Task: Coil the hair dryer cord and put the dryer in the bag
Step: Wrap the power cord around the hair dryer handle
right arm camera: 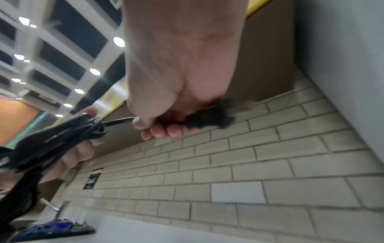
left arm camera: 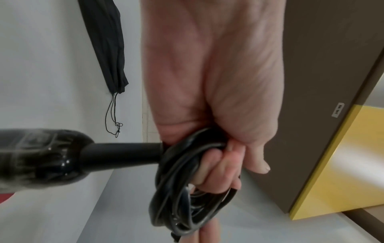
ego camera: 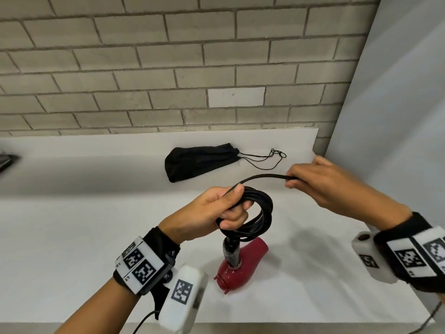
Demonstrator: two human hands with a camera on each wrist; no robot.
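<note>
Head view, lower frame: left hand [ego camera: 216,210] grips the coiled cord [ego camera: 258,213], hair dryer [ego camera: 240,263] below at centre-bottom, apparently to keep loops gathered while right hand [ego camera: 320,182] pinches the free end; drawstring bag [ego camera: 199,162] lies mid-frame on the counter [ego camera: 72,237]. Left wrist view alone shows fingers [left arm camera: 220,172] threaded through the loops. Right wrist view alone shows a blurred dark mass, probably the plug [right arm camera: 209,120], behind the curled fingers.

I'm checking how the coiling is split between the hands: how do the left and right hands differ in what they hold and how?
The left hand grips the bundled loops of the cord in a fist above the red hair dryer; the right hand holds only a single free strand. The left hand sits lower and nearer the dryer; the right is raised off to the side. Both hold the same black cord.
</note>
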